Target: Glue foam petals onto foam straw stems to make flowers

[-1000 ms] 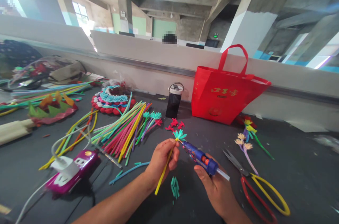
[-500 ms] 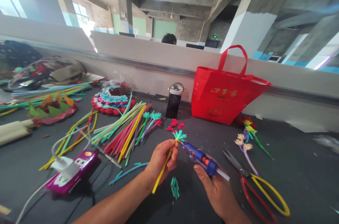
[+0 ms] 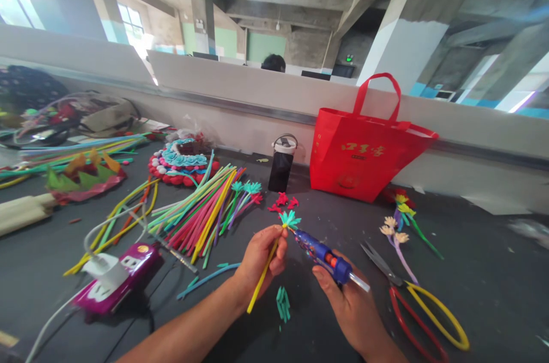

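Between the thumb and fingers of my left hand [image 3: 262,263] is a pipe-cleaner flower [image 3: 290,219], its teal petals fanned out at the top and its yellow stem [image 3: 262,280] slanting down below the hand. My right hand [image 3: 349,300] is wrapped round a blue glue gun [image 3: 319,251], whose nozzle points up-left and meets or nearly meets the base of the petals. A clear glue stick [image 3: 359,282] juts from its rear end. Short teal pieces [image 3: 283,303] lie on the table below, between both hands. Small red pieces [image 3: 283,200] lie just beyond the flower.
Scissors [image 3: 398,282] with red and yellow handles lie right of my right hand. Left are a pile of pipe cleaners [image 3: 210,208] and a purple power strip [image 3: 135,271] with cords. A tumbler [image 3: 281,167] and red bag [image 3: 364,151] stand at the back. Finished flowers [image 3: 394,231] lie right.
The glue gun has shifted very slightly left, its glue stick end a little lower. My left hand and the flower have hardly moved.
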